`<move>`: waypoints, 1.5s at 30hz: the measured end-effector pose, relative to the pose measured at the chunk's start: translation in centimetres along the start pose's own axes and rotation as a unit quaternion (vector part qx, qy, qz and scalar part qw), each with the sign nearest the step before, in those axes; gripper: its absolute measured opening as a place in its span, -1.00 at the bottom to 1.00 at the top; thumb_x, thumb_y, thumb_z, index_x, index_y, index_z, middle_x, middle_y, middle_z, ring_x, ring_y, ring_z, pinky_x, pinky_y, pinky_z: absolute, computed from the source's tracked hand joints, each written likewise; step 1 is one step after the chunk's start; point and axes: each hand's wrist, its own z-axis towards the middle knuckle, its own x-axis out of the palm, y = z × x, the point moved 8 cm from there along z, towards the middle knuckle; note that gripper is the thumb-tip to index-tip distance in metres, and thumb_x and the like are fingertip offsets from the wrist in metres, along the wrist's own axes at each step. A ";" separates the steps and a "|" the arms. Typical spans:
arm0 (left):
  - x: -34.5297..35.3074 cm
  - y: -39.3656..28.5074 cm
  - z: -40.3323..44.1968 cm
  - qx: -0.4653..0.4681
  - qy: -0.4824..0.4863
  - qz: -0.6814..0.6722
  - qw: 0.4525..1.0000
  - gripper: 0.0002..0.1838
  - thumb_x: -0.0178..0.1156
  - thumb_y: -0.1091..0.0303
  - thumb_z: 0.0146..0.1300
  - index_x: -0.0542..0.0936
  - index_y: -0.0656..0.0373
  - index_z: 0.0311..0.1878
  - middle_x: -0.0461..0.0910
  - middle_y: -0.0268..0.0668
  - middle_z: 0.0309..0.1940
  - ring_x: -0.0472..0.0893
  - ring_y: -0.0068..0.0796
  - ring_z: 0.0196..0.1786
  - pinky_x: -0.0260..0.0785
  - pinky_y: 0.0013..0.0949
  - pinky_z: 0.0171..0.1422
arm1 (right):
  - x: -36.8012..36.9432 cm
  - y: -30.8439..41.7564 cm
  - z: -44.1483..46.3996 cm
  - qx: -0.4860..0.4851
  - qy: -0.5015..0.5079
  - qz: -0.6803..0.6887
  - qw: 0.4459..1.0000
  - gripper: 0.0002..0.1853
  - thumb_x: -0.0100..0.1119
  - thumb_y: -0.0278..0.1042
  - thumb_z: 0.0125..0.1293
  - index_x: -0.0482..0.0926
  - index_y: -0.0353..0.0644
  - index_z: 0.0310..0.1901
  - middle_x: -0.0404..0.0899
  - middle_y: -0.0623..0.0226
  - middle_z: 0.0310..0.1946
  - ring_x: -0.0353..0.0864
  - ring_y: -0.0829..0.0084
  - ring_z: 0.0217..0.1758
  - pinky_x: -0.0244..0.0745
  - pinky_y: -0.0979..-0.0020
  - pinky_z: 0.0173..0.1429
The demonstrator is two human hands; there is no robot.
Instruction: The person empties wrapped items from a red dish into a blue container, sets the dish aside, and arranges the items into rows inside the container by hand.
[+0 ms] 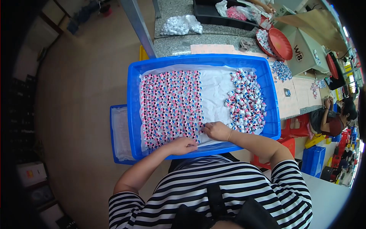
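Observation:
A blue plastic tub, lined with white paper, lies in front of me. On its left side, small pink, white and blue pieces with black spots stand in close rows. Similar loose pieces are heaped on the right. At the right-hand edge of the rows, my right hand has its fingertips pinched at one small piece. My left hand is by the tub's near wall, below the rows, its fingers curled together; whatever they hold is hidden.
Under the tub's left side sits another blue tub. A metal post rises behind. The speckled counter holds a bag of white pieces, a black tray, red bowls and loose blue pieces. Another person sits at right.

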 end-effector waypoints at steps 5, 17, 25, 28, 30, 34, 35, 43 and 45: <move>-0.2 0.6 0.2 -0.001 -0.019 -0.018 1.000 -0.69 0.15 0.23 0.28 0.61 0.24 -0.04 0.62 -0.17 -0.10 0.63 -0.31 -0.11 0.45 -0.33 -0.01 | -0.4 0.1 0.1 -0.003 -0.007 -0.001 1.000 -0.79 0.15 -0.31 0.06 0.52 -0.21 -0.27 0.50 0.25 -0.39 0.62 0.24 -0.40 0.54 0.26 -0.32; -2.5 -1.5 5.2 0.039 -0.265 0.273 0.924 -0.74 0.32 0.18 0.01 0.62 0.20 -0.41 0.55 -0.17 -0.38 0.57 -0.15 -0.21 0.41 -0.14 -0.12 | -3.0 -5.3 -2.8 0.139 -0.037 0.034 0.989 -0.86 0.14 -0.34 0.09 0.47 -0.18 -0.34 0.50 0.22 -0.39 0.59 0.16 -0.38 0.51 0.20 -0.30; -1.5 -0.7 5.8 0.020 -0.244 0.304 0.921 -0.76 0.35 0.22 -0.04 0.56 0.19 -0.48 0.55 -0.18 -0.36 0.56 -0.15 -0.20 0.40 -0.12 -0.09 | -7.6 -11.8 -5.3 0.246 -0.149 -0.072 0.955 -0.89 0.15 -0.40 0.06 0.53 -0.16 -0.33 0.47 0.25 -0.31 0.53 0.24 -0.20 0.49 0.24 -0.19; -1.9 -1.1 5.8 0.034 -0.257 0.313 0.914 -0.76 0.36 0.24 -0.06 0.55 0.18 -0.44 0.55 -0.17 -0.35 0.56 -0.15 -0.20 0.40 -0.12 -0.10 | -7.8 -11.6 -4.3 0.193 -0.125 -0.102 0.968 -0.91 0.12 -0.40 0.05 0.53 -0.14 -0.37 0.45 0.28 -0.26 0.49 0.29 -0.11 0.46 0.27 -0.11; -2.1 -1.7 5.4 0.064 -0.284 0.326 0.899 -0.74 0.36 0.26 -0.07 0.54 0.18 -0.38 0.56 -0.17 -0.35 0.56 -0.15 -0.19 0.39 -0.12 -0.11 | -7.4 -10.9 -3.6 0.144 -0.095 -0.140 0.975 -0.92 0.10 -0.39 0.06 0.54 -0.13 -0.39 0.42 0.31 -0.21 0.44 0.32 -0.04 0.42 0.29 -0.03; -2.5 -1.6 5.3 0.059 -0.307 0.291 0.904 -0.68 0.37 0.29 -0.10 0.51 0.18 -0.30 0.56 -0.17 -0.35 0.56 -0.14 -0.20 0.38 -0.10 -0.13 | -5.9 -11.4 -2.8 0.115 -0.025 -0.156 0.981 -0.93 0.06 -0.39 0.10 0.53 -0.12 -0.41 0.40 0.30 -0.17 0.41 0.33 0.01 0.39 0.28 -0.02; -2.6 -1.5 5.2 0.057 -0.308 0.290 0.904 -0.68 0.37 0.29 -0.10 0.51 0.18 -0.30 0.56 -0.17 -0.35 0.56 -0.14 -0.20 0.38 -0.10 -0.13 | -5.9 -11.6 -2.7 0.112 -0.025 -0.155 0.981 -0.93 0.06 -0.39 0.10 0.53 -0.12 -0.41 0.40 0.30 -0.17 0.41 0.33 0.01 0.39 0.28 -0.02; -3.2 -1.5 4.6 0.061 -0.312 0.279 0.906 -0.68 0.37 0.27 -0.08 0.48 0.17 -0.31 0.56 -0.17 -0.39 0.57 -0.12 -0.22 0.38 -0.11 -0.14 | -6.2 -7.5 -1.4 0.108 -0.079 -0.038 0.990 -0.84 0.22 -0.29 0.04 0.54 -0.15 -0.38 0.53 0.26 -0.33 0.54 0.24 -0.19 0.44 0.24 -0.14; -3.1 -1.1 4.7 0.054 -0.289 0.265 0.918 -0.74 0.35 0.25 -0.03 0.53 0.15 -0.33 0.59 -0.17 -0.41 0.59 -0.13 -0.24 0.40 -0.11 -0.16 | -2.6 -6.3 -1.8 0.190 0.018 0.178 0.965 -0.77 0.31 -0.22 0.11 0.57 -0.18 -0.30 0.60 0.22 -0.44 0.62 0.25 -0.36 0.50 0.25 -0.22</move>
